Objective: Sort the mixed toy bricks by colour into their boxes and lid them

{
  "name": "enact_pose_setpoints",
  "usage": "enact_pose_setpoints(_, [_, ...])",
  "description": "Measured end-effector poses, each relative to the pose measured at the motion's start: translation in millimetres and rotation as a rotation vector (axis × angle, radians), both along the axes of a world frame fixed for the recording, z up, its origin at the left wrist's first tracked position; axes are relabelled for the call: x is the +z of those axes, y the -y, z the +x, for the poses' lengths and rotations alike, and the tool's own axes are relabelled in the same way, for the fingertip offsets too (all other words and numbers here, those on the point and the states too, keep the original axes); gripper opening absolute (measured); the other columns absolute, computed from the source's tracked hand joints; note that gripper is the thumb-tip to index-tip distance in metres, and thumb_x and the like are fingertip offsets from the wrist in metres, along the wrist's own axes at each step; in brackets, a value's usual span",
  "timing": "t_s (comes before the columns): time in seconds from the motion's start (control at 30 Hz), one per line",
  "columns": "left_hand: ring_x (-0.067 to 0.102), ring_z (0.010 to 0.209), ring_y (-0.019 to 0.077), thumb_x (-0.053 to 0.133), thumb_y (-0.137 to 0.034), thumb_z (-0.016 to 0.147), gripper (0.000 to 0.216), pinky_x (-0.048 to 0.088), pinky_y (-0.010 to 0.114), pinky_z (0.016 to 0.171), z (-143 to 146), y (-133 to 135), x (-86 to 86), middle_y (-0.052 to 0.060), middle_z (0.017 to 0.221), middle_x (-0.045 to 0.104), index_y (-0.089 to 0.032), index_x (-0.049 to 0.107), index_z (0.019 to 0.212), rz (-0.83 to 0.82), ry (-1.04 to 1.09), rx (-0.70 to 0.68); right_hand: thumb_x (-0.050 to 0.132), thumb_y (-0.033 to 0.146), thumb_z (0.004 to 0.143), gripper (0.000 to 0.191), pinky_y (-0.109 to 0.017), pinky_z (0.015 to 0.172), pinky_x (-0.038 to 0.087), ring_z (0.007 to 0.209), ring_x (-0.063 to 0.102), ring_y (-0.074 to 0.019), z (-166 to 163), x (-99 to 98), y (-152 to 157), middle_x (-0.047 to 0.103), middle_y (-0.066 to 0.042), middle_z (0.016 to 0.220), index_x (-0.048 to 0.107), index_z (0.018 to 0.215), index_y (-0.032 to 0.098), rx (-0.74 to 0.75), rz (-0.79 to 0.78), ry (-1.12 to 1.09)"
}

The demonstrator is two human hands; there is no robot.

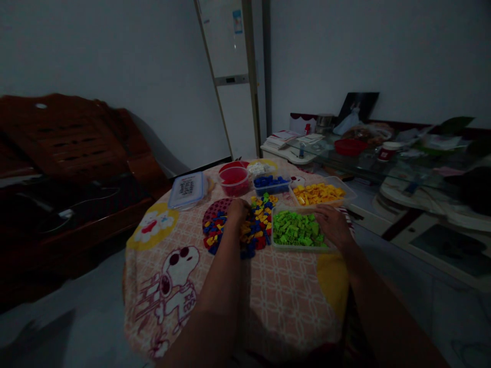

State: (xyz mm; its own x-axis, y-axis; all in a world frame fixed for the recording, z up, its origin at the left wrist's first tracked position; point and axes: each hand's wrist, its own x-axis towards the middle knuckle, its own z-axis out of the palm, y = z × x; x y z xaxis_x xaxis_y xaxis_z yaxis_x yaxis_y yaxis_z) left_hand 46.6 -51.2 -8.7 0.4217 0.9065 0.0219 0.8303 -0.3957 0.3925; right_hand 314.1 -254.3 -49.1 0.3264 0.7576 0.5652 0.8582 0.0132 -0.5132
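Observation:
My left hand [237, 210] rests in a loose pile of mixed coloured bricks [256, 225] on the round table; its fingers curl down into the pile and what they hold is hidden. My right hand [333, 225] lies over the right end of a clear tray of green bricks [295, 230], fingers bent on the tray's edge. Behind stand a tray of yellow bricks [318, 193], a tub of blue bricks [271, 182], a tub of red bricks [233, 180] and a small dish of white pieces [258, 167].
A cartoon-print cloth [184, 276] covers the table. A lidded clear box [187, 190] sits at the back left. A dark wooden sofa [69, 153] stands to the left, a cluttered glass table [383, 153] to the right, and a tall white air conditioner [232, 76] behind.

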Motion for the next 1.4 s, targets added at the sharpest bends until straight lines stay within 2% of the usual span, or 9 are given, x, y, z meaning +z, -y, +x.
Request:
enact_pose_setpoints(0.1, [0.071,0.099,0.0209,0.062,-0.006,0.074,0.03,0.052,0.026,0.089,-9.4,8.2,-1.7,0.007,0.099,0.079,-0.021,0.081,0.092,-0.003,0.128,0.048,0.052,0.028,0.085,0.027,-0.05,0.101,0.051,0.107,0.067,-0.0286,1.3,-1.1,-0.3,0.074,-0.012,0.111,0.078,0.093,0.021,0.008,0.005,0.003])
enact_pose_setpoints(0.33, [0.073,0.086,0.019,0.063,-0.01,0.076,0.029,0.056,0.028,0.08,-18.6,7.1,8.9,0.007,0.097,0.079,-0.014,0.078,0.101,0.006,0.582,0.083,0.052,0.029,0.086,0.027,-0.05,0.1,0.051,0.107,0.067,-0.0284,0.9,-2.2,0.1,0.074,-0.013,0.111,0.077,0.093,0.021,0.001,0.02,0.017])
enact_pose_setpoints(0.47, [0.072,0.084,0.0192,0.066,-0.013,0.077,0.023,0.056,0.029,0.078,8.2,22.8,13.9,0.006,0.092,0.079,-0.015,0.079,0.096,-0.031,0.656,-0.08,0.052,0.029,0.086,0.028,-0.049,0.1,0.051,0.106,0.068,-0.0277,2.6,-3.0,-0.6,0.074,-0.013,0.111,0.077,0.093,0.02,-0.013,0.016,0.03])
enact_pose_setpoints(0.7, [0.071,0.085,0.0175,0.068,-0.009,0.076,0.021,0.054,0.027,0.083,68.5,79.2,18.9,0.006,0.093,0.079,-0.016,0.08,0.092,-0.079,0.523,-0.478,0.053,0.03,0.086,0.026,-0.048,0.098,0.053,0.107,0.068,-0.0289,6.1,-5.0,-1.1,0.074,-0.014,0.112,0.077,0.093,0.02,0.004,0.016,0.048])
enact_pose_setpoints(0.9, [0.07,0.092,0.0177,0.068,-0.014,0.078,0.025,0.053,0.026,0.084,75.8,89.0,17.8,0.005,0.101,0.078,-0.018,0.078,0.101,-0.061,0.474,-0.613,0.052,0.03,0.087,0.028,-0.051,0.101,0.051,0.107,0.067,-0.0309,5.0,-5.1,-1.1,0.074,-0.016,0.112,0.077,0.094,0.02,0.003,0.016,0.059])
enact_pose_setpoints(1.0, [0.07,0.093,0.0175,0.065,-0.015,0.081,0.026,0.053,0.026,0.086,63.1,74.7,21.2,0.006,0.107,0.077,-0.017,0.077,0.104,-0.034,0.478,-0.532,0.052,0.031,0.088,0.028,-0.049,0.1,0.052,0.106,0.068,-0.0292,4.5,-4.6,-0.6,0.074,-0.014,0.112,0.078,0.094,0.021,0.001,0.014,0.046])
enact_pose_setpoints(1.17, [0.07,0.095,0.0194,0.062,-0.014,0.083,0.027,0.051,0.028,0.089,14.5,36.3,21.3,0.007,0.105,0.077,-0.018,0.077,0.105,0.102,0.32,-0.158,0.052,0.03,0.088,0.028,-0.048,0.1,0.052,0.107,0.067,-0.0301,2.8,-2.3,0.2,0.073,-0.015,0.113,0.078,0.094,0.02,0.004,0.006,0.019])
enact_pose_setpoints(1.27, [0.07,0.095,0.0218,0.063,-0.016,0.082,0.027,0.051,0.029,0.088,-17.8,17.3,12.6,0.009,0.106,0.077,-0.017,0.078,0.104,0.098,0.202,-0.013,0.052,0.029,0.086,0.028,-0.049,0.1,0.052,0.106,0.067,-0.0295,2.0,-1.2,0.2,0.074,-0.013,0.112,0.078,0.093,0.022,-0.006,0.002,0.008])
enact_pose_setpoints(1.4, [0.069,0.1,0.0244,0.061,-0.016,0.082,0.026,0.05,0.03,0.09,-38.0,6.1,-2.5,0.009,0.106,0.077,-0.021,0.08,0.099,0.088,0.089,0.062,0.053,0.03,0.085,0.027,-0.05,0.101,0.051,0.107,0.067,-0.0289,2.2,-0.5,0.6,0.074,-0.012,0.111,0.077,0.093,0.021,0.005,0.009,0.01])
